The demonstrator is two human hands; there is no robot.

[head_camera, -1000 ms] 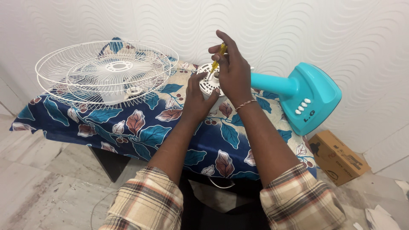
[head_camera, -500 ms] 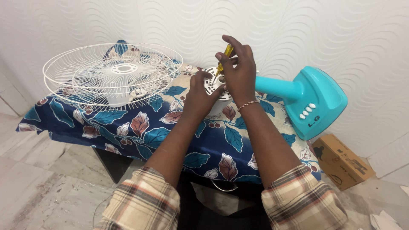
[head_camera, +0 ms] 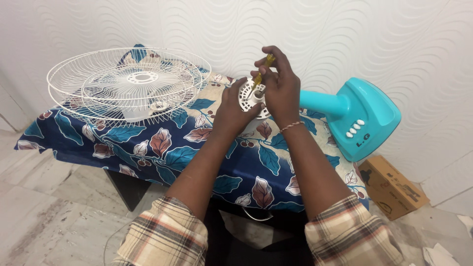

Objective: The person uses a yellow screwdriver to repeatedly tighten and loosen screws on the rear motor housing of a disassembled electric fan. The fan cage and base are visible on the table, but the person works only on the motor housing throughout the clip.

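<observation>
Two grips closed: left hand point(head_camera: 235, 109) clasps motor housing point(head_camera: 250, 96), right hand point(head_camera: 282, 87) pinches screwdriver point(head_camera: 261, 73).

A brown cardboard box point(head_camera: 392, 187) is seen on the floor at the lower right, just beside the cloth-covered table point(head_camera: 148, 148) and below the turquoise fan base point(head_camera: 364, 118). Dark printing is carried on its top face. No screens or signs are seen

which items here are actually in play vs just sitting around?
In play:
- yellow-handled screwdriver, held by right hand
- white fan motor housing, steadied by left hand
- turquoise fan stand, joined to the housing

Lying about:
- white wire grilles
- cardboard box on the floor
- leaf-print tablecloth
</observation>
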